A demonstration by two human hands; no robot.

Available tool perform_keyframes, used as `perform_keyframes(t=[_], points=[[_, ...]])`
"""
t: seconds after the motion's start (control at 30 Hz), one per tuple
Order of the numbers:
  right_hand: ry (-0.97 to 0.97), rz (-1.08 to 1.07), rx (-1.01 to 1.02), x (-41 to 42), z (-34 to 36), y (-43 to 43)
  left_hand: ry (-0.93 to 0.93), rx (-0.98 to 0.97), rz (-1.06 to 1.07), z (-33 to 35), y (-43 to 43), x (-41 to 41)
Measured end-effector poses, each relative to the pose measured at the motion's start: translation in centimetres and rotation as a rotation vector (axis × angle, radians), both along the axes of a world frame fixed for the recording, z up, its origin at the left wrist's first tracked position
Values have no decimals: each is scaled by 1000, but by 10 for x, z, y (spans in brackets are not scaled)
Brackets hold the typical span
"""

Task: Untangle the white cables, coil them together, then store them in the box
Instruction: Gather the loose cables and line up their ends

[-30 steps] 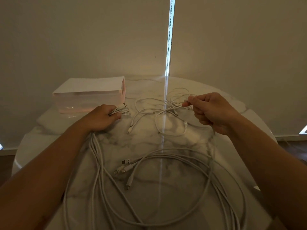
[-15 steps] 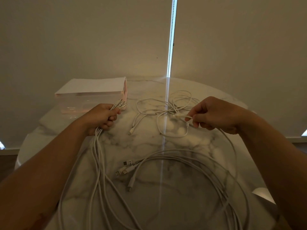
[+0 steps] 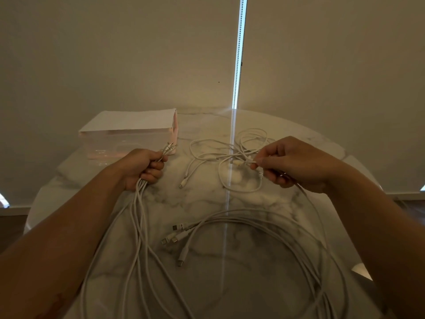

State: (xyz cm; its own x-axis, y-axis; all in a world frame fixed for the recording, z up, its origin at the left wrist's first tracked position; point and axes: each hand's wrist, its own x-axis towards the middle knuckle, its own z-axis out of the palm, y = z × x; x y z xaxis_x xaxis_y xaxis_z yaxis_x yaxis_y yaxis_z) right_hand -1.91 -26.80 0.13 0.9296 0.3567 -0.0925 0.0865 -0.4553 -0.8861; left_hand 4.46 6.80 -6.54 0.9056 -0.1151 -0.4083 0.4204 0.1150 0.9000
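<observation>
My left hand (image 3: 143, 168) grips a bundle of several white cables (image 3: 138, 217) near their plugs, which stick up out of the fist. The cables run down and loop round the near table to free plug ends (image 3: 176, 238) in the middle. My right hand (image 3: 292, 164) pinches a plug end of one white cable (image 3: 245, 161) from the small tangle (image 3: 230, 155) lying between my hands at the far side. The pale pink translucent box (image 3: 128, 143) with a white lid stands at the far left, just behind my left hand.
The round marble table (image 3: 207, 199) ends close behind the box and the tangle. Beige blinds hang behind it, with a bright slit of light down the middle that casts a line across the tabletop.
My right hand dropped from above the tangle and now pinches a plug end at its right side. My left hand lifted its bundle a little, so the plugs point upward.
</observation>
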Motion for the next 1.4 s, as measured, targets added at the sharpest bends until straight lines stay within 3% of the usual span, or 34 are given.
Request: perform_keyframes(t=[0.1, 0.23, 0.37, 0.53, 0.6, 0.7, 0.93, 1.13, 1.4], points=[[0, 71, 10, -3, 3, 3, -5, -12, 11, -1, 0, 0], [61, 156, -159, -4, 3, 3, -17, 22, 9, 0, -1, -1], [15, 155, -86, -6, 7, -2, -38, 68, -11, 1, -1, -3], [-264, 56, -713, 18, -16, -15, -45, 88, -22, 1, -2, -3], [-302, 84, -671, 14, -16, -15, -44, 92, -23, 2, -2, -3], [-174, 120, -381, 0, -8, -10, -47, 107, -26, 2, -3, -4], [-45, 361, -196, -27, 6, -2, -53, 131, -31, 4, -4, -6], [-159, 265, -420, -12, -6, -6, -63, 147, -24, 1, -3, -6], [-155, 286, -362, -14, -10, 1, -53, 124, -34, 0, -2, -3]])
